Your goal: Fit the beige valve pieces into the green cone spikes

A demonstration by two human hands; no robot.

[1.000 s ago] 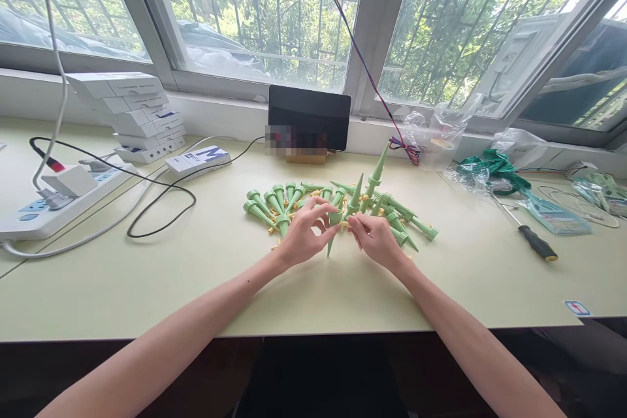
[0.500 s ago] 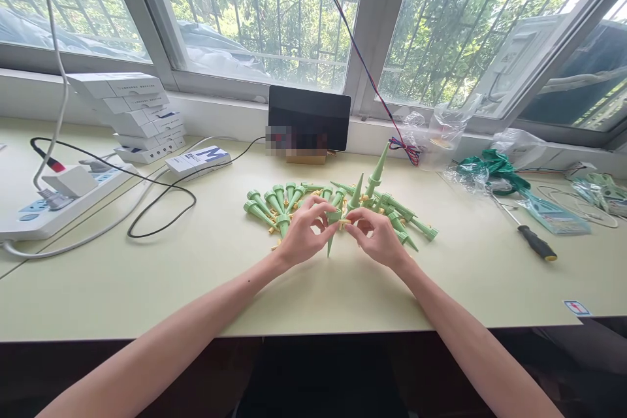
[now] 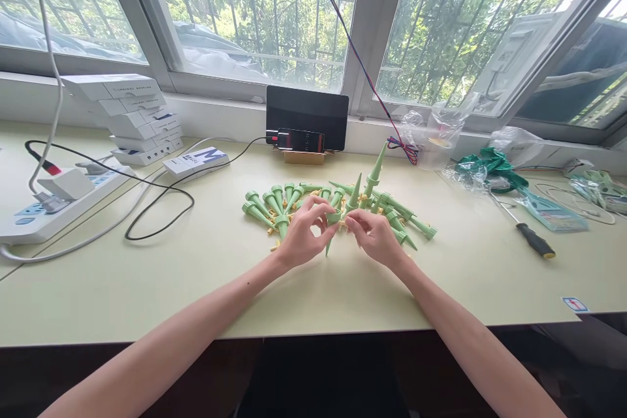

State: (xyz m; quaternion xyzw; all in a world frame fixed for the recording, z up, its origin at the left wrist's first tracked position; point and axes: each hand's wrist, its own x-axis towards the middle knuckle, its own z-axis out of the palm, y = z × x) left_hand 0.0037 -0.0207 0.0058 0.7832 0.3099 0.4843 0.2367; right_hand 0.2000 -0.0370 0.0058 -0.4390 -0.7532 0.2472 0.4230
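My left hand [image 3: 301, 235] pinches the wide top of a green plastic cone spike [image 3: 332, 230], whose tip points down toward the pale green table [image 3: 206, 274]. Close against it, my right hand [image 3: 375, 235] has its fingertips pinched at the spike's top on a small yellow piece [image 3: 343, 223]. Behind both hands lies a pile of several green cone spikes [image 3: 274, 204], some lying flat, two standing upright [image 3: 375, 173], with small yellow bits scattered among them.
A dark tablet and a phone on a wooden stand [image 3: 306, 119] sit at the back. At left are a power strip [image 3: 49, 202], black cable [image 3: 157, 199] and stacked white boxes [image 3: 134, 117]. At right lie a screwdriver [image 3: 531, 238], plastic bags [image 3: 435, 134] and green cord [image 3: 492, 166].
My right fingers have closed in on the top of the spike next to my left hand. The view has shifted slightly; the pile has not moved.
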